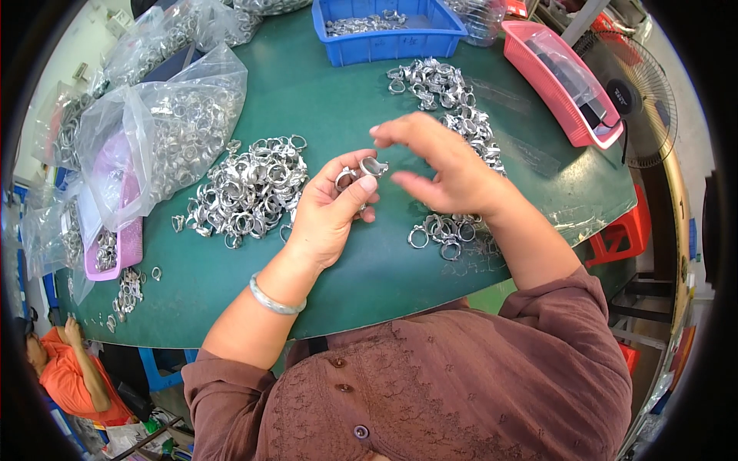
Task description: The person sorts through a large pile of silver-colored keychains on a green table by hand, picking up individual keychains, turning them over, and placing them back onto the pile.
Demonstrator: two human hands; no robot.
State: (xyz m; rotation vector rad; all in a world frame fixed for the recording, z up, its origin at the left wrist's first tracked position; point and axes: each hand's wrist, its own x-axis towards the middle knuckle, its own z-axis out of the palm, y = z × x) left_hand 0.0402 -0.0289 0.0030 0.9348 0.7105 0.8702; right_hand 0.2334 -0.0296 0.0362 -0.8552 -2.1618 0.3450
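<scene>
My left hand (332,201) is closed on a couple of silver metal rings (372,167), pinched between thumb and fingers above the green table. Just to the right, my right hand (440,165) is raised with thumb and fingers apart, and nothing shows between them. A large heap of similar rings (250,188) lies left of my left hand. Beyond and partly behind my right hand runs a second pile of rings (437,83). A smaller cluster of rings (448,233) rests below my right wrist.
At the back stands a blue bin (377,50) with metal parts. A pink basket (557,88) and a fan (626,96) are at the right. Clear plastic bags (192,115) of parts and a purple basket (131,250) crowd the left. A person in orange (81,376) sits at lower left.
</scene>
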